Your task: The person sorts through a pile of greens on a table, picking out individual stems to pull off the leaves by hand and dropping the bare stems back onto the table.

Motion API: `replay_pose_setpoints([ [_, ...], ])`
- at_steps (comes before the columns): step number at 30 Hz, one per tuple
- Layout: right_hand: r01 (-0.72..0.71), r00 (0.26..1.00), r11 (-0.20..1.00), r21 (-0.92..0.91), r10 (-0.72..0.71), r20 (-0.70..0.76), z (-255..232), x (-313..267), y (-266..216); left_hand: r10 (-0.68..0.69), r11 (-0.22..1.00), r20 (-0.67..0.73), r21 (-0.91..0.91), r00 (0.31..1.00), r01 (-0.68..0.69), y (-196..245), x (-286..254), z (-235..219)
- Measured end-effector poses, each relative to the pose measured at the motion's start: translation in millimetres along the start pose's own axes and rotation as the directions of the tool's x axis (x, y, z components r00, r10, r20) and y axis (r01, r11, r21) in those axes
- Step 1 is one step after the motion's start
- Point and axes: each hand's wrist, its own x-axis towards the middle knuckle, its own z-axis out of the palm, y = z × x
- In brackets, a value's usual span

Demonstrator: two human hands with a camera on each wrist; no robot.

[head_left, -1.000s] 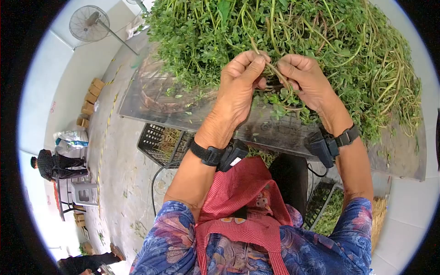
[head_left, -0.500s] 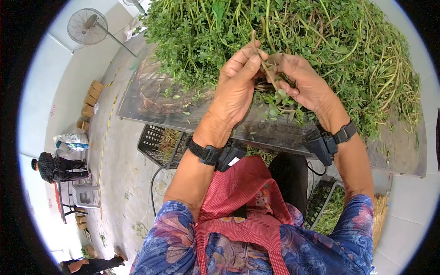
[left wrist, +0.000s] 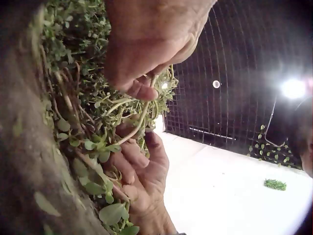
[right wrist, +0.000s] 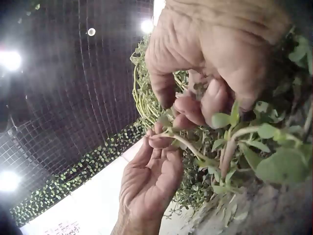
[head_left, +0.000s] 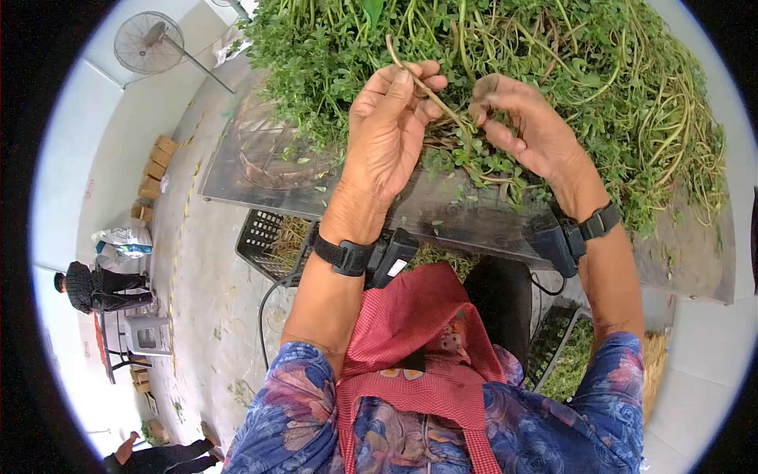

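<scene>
At table edge [head_left: 237,189], both hands' fingers [head_left: 410,83] pinching stem [head_left: 426,91]

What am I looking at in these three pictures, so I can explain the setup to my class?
No machine here: a person works with two bare hands, wearing three cameras. The wide picture comes from the head, looking down; the two dim close-ups come from black cameras strapped to each wrist. The left hand pinches a thin plant stem between thumb and fingers, while the right hand curls round its leafy lower part. Both hands work over a metal table heaped with a big pile of green leafy stems. A black crate sits under the table, and a standing fan is at the far left.
</scene>
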Motion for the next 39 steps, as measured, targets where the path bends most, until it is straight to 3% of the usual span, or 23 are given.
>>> replay_pose_setpoints([
  [5, -0.022, 0.989, 0.987, -0.159, 0.045, 0.141, 2.1, -1.7, 0.8, 0.007, 1.000, -0.026, -0.003, 1.000, -0.007, 2.3, 0.7, 3.6],
  [7, 0.002, 0.994, 0.971, -0.241, 0.023, 0.103, 4.3, 0.2, 5.5, -0.005, 1.000, -0.039, -0.010, 0.999, 0.005, 2.8, 0.0, 6.8],
  [9, 0.046, 0.999, 0.896, -0.441, -0.049, 0.006, 0.9, 3.3, 9.4, 0.004, 0.999, -0.030, 0.048, 1.000, -0.002, 1.6, -1.6, 12.3],
  [10, 0.045, 0.999, 0.897, -0.440, -0.048, 0.004, 1.1, 2.6, 9.2, 0.001, 0.999, -0.030, 0.048, 1.000, 0.000, -1.5, -2.6, 12.3],
  [12, 0.057, 0.997, 0.861, -0.506, -0.071, -0.008, 4.1, 1.0, 8.0, 0.046, 0.916, 0.026, 0.398, 0.999, -0.053, -7.1, -4.9, 11.6],
  [13, 0.056, 0.997, 0.861, -0.505, -0.070, -0.009, 4.5, 1.0, 9.0, 0.045, 0.916, 0.026, 0.398, 0.999, -0.052, -7.7, -5.2, 11.7],
  [15, 0.052, 0.996, 0.972, -0.230, -0.066, -0.055, 3.3, 2.4, 12.1, 0.105, 0.891, 0.039, 0.441, 0.994, -0.111, -7.8, -5.1, 13.4],
  [16, 0.051, 0.996, 0.972, -0.231, -0.066, -0.056, -2.9, 4.7, 11.2, 0.116, 0.892, 0.011, 0.438, 0.993, -0.109, -5.8, -6.3, 15.1],
  [17, 0.082, 0.994, 0.990, -0.110, -0.090, -0.063, -12.9, 7.5, 9.2, 0.115, 0.893, 0.012, 0.437, 0.993, -0.109, -2.3, -5.5, 15.7],
  [18, 0.113, 0.991, 0.993, 0.012, -0.112, -0.074, -14.7, 7.7, 6.1, 0.183, 0.906, 0.006, 0.387, 0.983, -0.171, 2.5, -4.7, 15.4],
  [19, 0.115, 0.991, 0.993, 0.011, -0.114, -0.075, -15.4, 7.2, 4.2, 0.251, 0.912, -0.004, 0.336, 0.968, -0.236, 8.1, -3.3, 14.2],
  [21, 0.138, 0.988, 0.979, 0.151, -0.125, -0.091, -14.5, 5.1, -0.8, 0.213, 0.946, -0.010, 0.251, 0.977, -0.203, 18.0, -2.1, 8.6],
  [23, 0.096, 0.994, 0.986, 0.136, -0.089, -0.057, -10.9, 3.0, -0.3, 0.048, 0.993, -0.070, -0.104, 0.996, -0.055, 19.6, -1.9, 0.9],
  [24, 0.052, 0.998, 0.992, 0.118, -0.050, -0.023, -8.6, 2.3, 0.2, 0.012, 0.972, -0.027, -0.233, 1.000, -0.018, 18.2, 1.2, -3.2],
  [27, -0.010, 1.000, 0.999, 0.041, 0.009, 0.018, -3.7, -0.4, -0.2, -0.090, 0.926, -0.007, -0.370, 0.996, 0.081, 12.0, 0.0, -8.7],
  [31, -0.055, 0.998, 0.997, -0.048, 0.056, 0.015, 5.9, -2.6, 4.6, -0.106, 0.956, 0.073, -0.268, 0.992, 0.122, 7.8, -0.5, -1.3],
  [33, -0.099, 0.990, 0.994, -0.051, 0.104, 0.090, 6.0, -0.3, 11.2, -0.099, 0.971, 0.083, -0.210, 0.992, 0.114, 5.1, -1.3, 1.8],
  [35, -0.094, 0.988, 0.993, -0.067, 0.102, 0.117, 9.2, -1.5, 11.5, -0.073, 0.997, 0.106, -0.016, 0.992, 0.075, 4.5, -2.0, 5.1],
  [39, -0.157, 0.971, 0.987, -0.024, 0.159, 0.181, 11.4, -5.2, 6.3, -0.051, 0.992, 0.119, 0.119, 0.992, 0.037, 4.1, -2.3, 6.2],
])
